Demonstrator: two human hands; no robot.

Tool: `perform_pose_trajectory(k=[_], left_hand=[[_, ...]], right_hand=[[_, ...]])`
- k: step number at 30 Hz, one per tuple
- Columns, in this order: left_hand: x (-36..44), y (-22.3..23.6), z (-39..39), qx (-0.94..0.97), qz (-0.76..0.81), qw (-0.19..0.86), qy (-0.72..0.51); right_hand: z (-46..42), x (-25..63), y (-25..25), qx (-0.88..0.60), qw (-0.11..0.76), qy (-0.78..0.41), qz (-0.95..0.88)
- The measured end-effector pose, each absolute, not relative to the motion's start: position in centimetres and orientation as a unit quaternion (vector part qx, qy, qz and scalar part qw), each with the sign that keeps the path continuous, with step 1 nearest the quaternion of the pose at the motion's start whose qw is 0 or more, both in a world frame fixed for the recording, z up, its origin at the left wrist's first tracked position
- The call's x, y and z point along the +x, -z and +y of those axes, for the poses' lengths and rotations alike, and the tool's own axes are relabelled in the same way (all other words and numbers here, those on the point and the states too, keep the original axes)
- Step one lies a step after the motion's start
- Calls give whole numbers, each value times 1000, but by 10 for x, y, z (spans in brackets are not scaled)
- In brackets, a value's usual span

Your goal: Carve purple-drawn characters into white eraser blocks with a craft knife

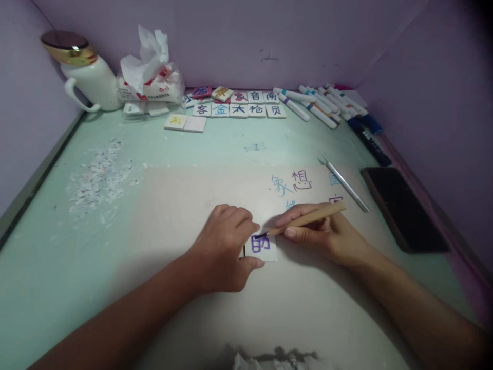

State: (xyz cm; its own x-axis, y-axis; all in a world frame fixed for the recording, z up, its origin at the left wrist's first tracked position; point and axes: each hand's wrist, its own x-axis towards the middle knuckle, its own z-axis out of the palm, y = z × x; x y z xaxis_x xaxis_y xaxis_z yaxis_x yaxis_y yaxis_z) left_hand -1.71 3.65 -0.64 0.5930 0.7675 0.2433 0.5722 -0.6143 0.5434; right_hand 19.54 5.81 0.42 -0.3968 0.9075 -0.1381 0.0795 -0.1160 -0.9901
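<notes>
A small white square block (272, 252) with a purple Chinese character lies on a pale sheet (185, 205). My left hand (225, 249) grips the block at its left side, thumb at the near edge and fingers at the far edge. In my right hand (319, 234) is a carving tool with a wooden handle (323, 212), held like a pen. Its dark tip meets the upper part of the character; whether it cuts in cannot be seen. Behind my right hand, blue and purple characters are drawn on the sheet, partly covered by the fingers.
A silver craft knife (346, 185) and a black phone (402, 208) lie at right. Markers (319, 105) and lettered square blocks (239, 110) line the back. Shavings (102, 177) are heaped at left, near a white mug (92, 82) and a tissue pack (152, 87).
</notes>
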Motion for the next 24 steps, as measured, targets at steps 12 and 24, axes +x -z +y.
perform_pose_trajectory(k=[12,24], left_hand=[[-18,6,38,874,376,222,-213],[-16,5,35,875,391,181,-222]], right_hand=[[81,205,-3,-316,268,-618,-668],[39,200,7,-420,428,-566,-566]])
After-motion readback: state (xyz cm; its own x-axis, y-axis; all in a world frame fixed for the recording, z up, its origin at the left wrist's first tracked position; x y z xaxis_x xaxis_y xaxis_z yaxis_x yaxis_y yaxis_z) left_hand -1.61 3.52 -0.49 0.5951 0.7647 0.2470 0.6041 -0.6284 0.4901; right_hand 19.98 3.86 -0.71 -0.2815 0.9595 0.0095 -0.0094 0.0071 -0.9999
